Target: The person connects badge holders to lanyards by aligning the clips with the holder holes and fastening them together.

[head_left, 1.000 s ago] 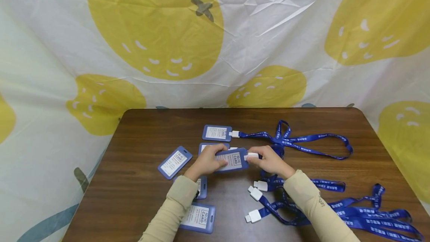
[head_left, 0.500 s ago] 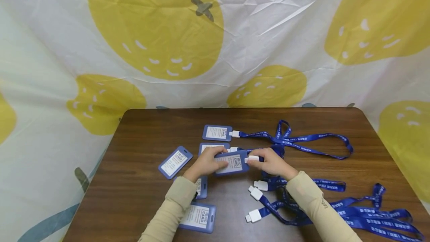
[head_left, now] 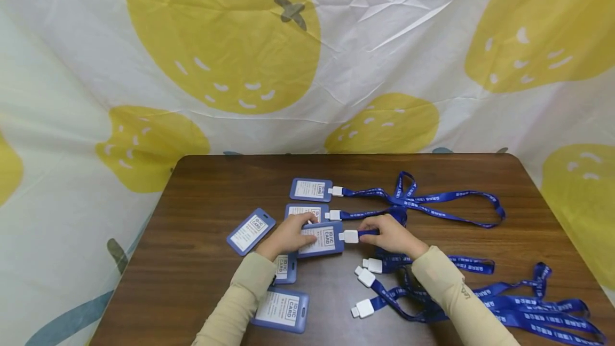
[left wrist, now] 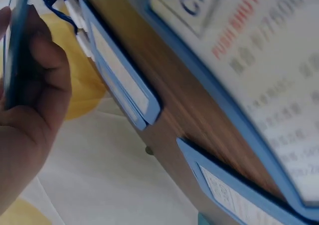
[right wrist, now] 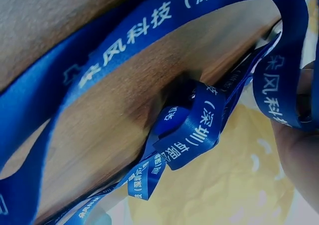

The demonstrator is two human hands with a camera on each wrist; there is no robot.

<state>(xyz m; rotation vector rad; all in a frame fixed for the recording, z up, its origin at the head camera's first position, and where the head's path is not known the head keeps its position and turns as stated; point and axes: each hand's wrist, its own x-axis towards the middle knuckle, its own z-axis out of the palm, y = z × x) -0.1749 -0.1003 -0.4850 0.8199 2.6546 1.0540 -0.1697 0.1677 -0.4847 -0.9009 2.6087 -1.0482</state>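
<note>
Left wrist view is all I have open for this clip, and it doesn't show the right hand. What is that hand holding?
Observer: In the head view, the right hand pinches a blue strap just behind its white clip.
Operator: My view shows the left hand's card holder nearly edge-on. Where is that clip relative to it?
Observer: The clip meets the end of the card holder that faces the right hand; the left hand grips the opposite end.

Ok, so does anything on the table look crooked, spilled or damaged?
Slightly: the leftmost card holder lies diagonally on the table, while the other card holders point nearly sideways. The lanyards at the near right overlap untidily. No spill or damage shows.
</note>
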